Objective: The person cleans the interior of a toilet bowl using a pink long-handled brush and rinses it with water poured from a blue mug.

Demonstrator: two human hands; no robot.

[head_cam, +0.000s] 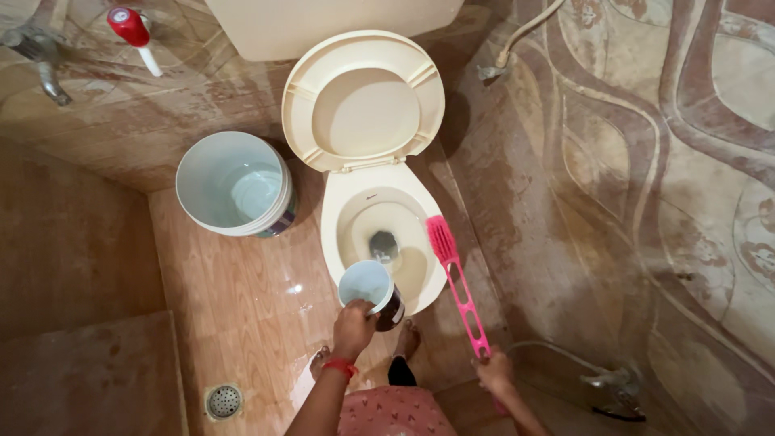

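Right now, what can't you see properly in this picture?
All in the head view:
- Tank: its top is cut off by the upper edge.
- Mug: tilted away, so whether it holds water is unclear.
- Left hand: its fingers are partly hidden behind the mug.
- Brush: the handle end is hidden inside the right hand.
- Bowl drain: too dark to make out.

Seen from above, the left hand [353, 327] grips a pale mug [370, 287] by its rim, holding it over the front edge of a cream toilet bowl [355, 211] whose seat and lid [363, 101] stand raised. The right hand [494, 371] holds a pink long-handled brush [456, 278], its bristled head resting on the bowl's right rim. A white bucket [234, 184] with water stands on the wet floor just left of the bowl, and a round floor drain [224, 400] lies near the lower left.
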